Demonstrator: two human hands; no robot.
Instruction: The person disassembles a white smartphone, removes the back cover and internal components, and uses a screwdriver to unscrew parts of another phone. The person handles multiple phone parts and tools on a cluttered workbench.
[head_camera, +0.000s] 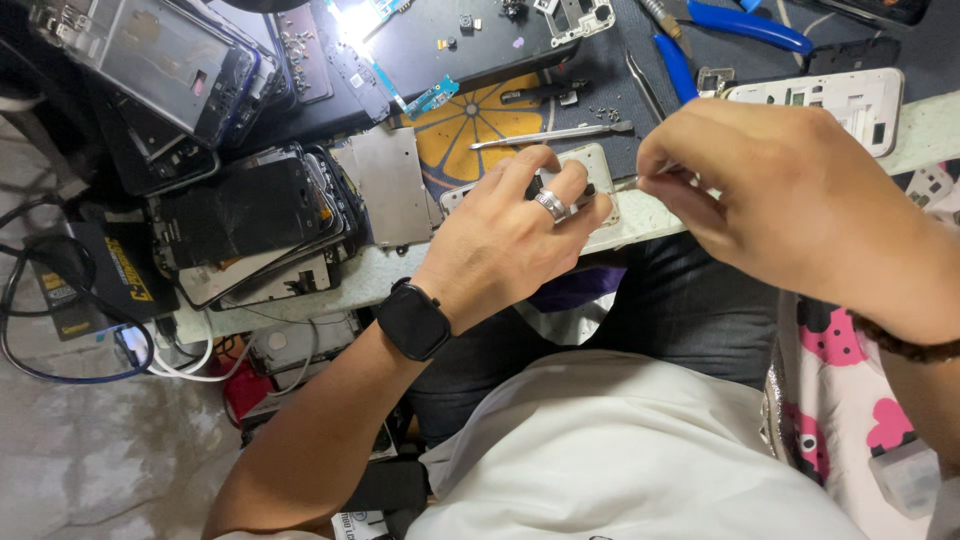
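Observation:
My left hand (515, 235), with a silver ring and a black smartwatch on the wrist, grips a small pale phone frame (597, 170) at the near edge of the workbench. My right hand (770, 195) hovers just right of it, fingers pinched together on a thin tool tip that is mostly hidden by the fingers. The frame lies partly under my left fingers, so its middle is covered.
A stack of cracked phone screens (250, 215) lies left. A metal plate (392, 185), a metal spudger (550, 135), blue-handled pliers (745, 25), a white phone housing (850, 100) and a circuit board (400, 60) sit on the dark mat. Cables (60, 330) hang at left.

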